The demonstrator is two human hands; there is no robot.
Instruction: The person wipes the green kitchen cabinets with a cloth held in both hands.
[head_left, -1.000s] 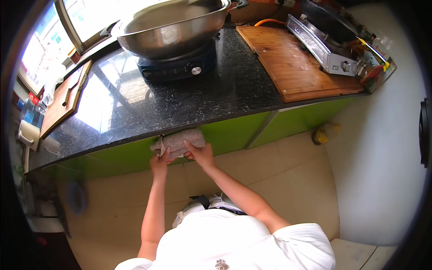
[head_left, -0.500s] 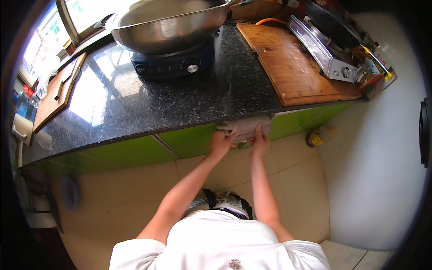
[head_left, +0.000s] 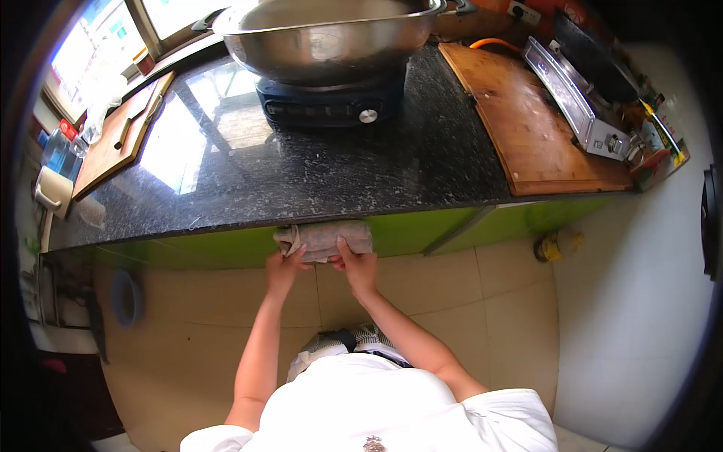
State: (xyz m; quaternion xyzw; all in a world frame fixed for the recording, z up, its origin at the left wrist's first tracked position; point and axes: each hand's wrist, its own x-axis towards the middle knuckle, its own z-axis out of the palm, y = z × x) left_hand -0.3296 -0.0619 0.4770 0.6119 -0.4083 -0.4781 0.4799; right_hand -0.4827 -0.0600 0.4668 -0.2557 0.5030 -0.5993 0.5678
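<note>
A steel pot [head_left: 327, 54] sits on a dark cooker [head_left: 316, 111].

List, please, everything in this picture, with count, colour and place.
Counter: one, black, centre
Cooker: one, dark blue, on counter
Pot: one, silver, on cooker
Left board: one, brown, counter's left
Right board: one, brown, counter's right
Tool: one, dark handle, on left board
Jug: one, cream, counter's left end
Stove: one, silver, on right board
Pan: one, black, on stove
Hose: one, orange, top right
Small clutter: uncountable, mixed, counter ends
Window: one, bright, upper left
Cupboard doors: several, green, under counter
Wall: one, white, right
Floor: one, tan, below
Bottle: one, yellowish, floor, right
Basin: one, blue, floor, left
Cloth: one, greyish, before cupboard doors
Hands: two, bare, holding cloth
Shirt: one, white, bottom
</note>
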